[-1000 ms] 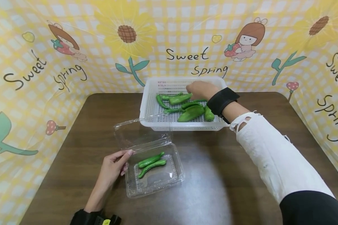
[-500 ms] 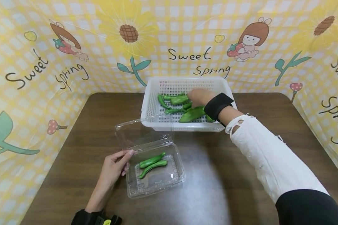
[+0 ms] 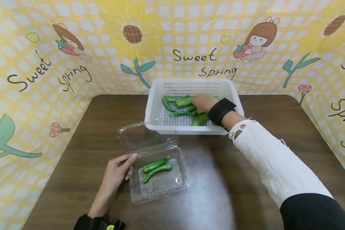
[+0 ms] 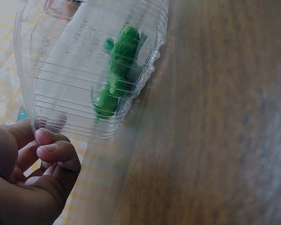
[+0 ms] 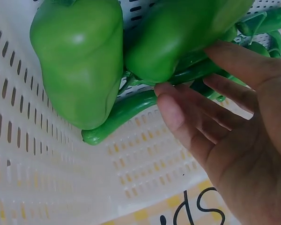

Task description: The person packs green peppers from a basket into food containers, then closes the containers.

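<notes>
Two slender green peppers (image 3: 156, 164) lay just beside each other on the floor of a clear plastic container (image 3: 161, 196), stems and all. Its hinged lid (image 3: 146, 137) stood folded back on the far side, toward the basket. The left hand (image 3: 119, 167) pinched the container's near-hinge corner, thumb on one face of the rim and fingertips on the other.

Beyond it sat a white slotted basket (image 3: 187, 129) holding more green peppers — a curved thin one (image 3: 167, 104) at its left end, a broad one (image 3: 199, 119) close to the front wall. The right hand (image 3: 204, 102) was down inside among them. In its wrist view the thumb and fingers were parted and loosely bent, their tips at a plump pepper (image 5: 178, 42) and a long thin pepper (image 5: 126, 112) below it; another plump pepper (image 5: 82, 65) rested nearby against the basket wall.

A black band (image 3: 222, 110) circled the right wrist, a white sleeve (image 3: 276, 159) running back from it. Everything stood on a brown wooden table (image 3: 89, 153) — yellow checked cloth (image 3: 189, 32) hung behind, printed with sunflowers and "Sweet Spring".
</notes>
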Motion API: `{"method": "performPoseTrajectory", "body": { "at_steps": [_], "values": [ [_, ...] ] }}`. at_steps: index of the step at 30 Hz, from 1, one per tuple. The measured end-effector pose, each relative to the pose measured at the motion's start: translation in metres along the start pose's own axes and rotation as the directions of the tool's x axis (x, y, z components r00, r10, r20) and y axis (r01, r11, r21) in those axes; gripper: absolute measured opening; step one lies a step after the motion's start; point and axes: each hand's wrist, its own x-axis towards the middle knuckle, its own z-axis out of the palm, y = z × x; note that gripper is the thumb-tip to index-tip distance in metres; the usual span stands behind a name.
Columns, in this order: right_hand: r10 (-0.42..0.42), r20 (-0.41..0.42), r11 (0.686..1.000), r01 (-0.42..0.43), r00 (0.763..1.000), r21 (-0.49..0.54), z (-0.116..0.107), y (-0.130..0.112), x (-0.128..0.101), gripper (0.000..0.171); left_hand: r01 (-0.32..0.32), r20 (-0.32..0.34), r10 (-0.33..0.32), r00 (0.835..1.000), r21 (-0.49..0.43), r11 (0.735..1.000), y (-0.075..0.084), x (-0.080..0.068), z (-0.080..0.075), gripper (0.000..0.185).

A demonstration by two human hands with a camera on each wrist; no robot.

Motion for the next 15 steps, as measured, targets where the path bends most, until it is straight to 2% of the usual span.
{"method": "performPoseTrajectory", "body": {
  "at_steps": [6, 15],
  "values": [
    [-0.005, -0.017, 1.000, 0.005, 1.000, -0.021, 0.0050, -0.0001, 0.0026, 0.019, 0.000, 0.000, 0.000, 1.000, -0.006, 1.000, -0.0008, 0.0002, 0.0000, 0.033],
    [-0.007, -0.020, 0.998, 0.005, 1.000, -0.057, 0.0102, 0.0024, 0.0086, 0.018, -0.013, 0.002, 0.014, 1.000, -0.008, 1.000, -0.0021, 0.0000, 0.0001, 0.032]
  ]
}}
